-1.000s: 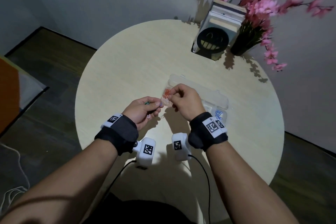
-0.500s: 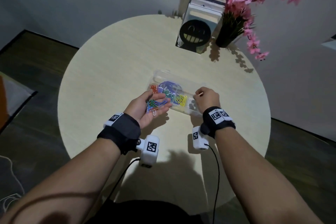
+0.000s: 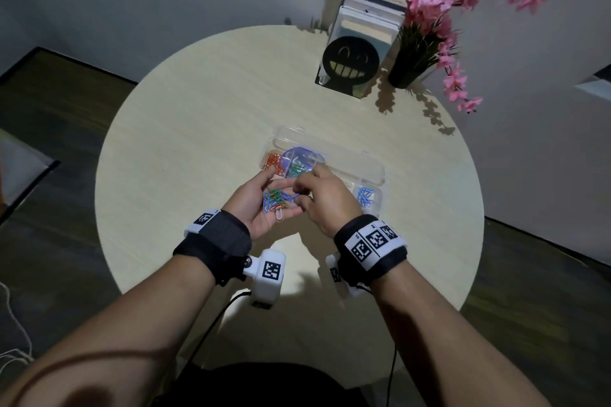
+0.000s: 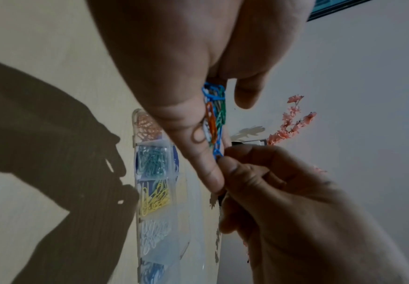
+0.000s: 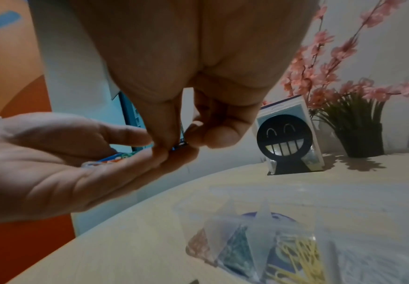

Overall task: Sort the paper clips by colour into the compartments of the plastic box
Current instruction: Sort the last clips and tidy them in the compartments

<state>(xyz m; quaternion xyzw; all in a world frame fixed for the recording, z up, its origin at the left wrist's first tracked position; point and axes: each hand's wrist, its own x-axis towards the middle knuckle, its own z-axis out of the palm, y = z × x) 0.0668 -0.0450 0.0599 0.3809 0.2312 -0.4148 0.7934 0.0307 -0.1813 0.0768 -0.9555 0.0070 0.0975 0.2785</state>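
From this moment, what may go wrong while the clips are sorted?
1. The left hand cups a tangled pile of mixed clips; the blue clip that the right hand pinches may drag others out onto the table.
2. The box compartments adjoin, so a dropped clip could land with the wrong colour.

I count one plastic box (image 3: 375,172) near the middle of the worktop (image 3: 198,148), with five compartments showing paper clips: orange, green, yellow, white, blue. One loose bunch of paper clips (image 3: 276,201) lies in my left grip (image 3: 261,205); I cannot count them singly. At the far edge stand one smiley bookend (image 3: 350,64) and one vase (image 3: 408,71).
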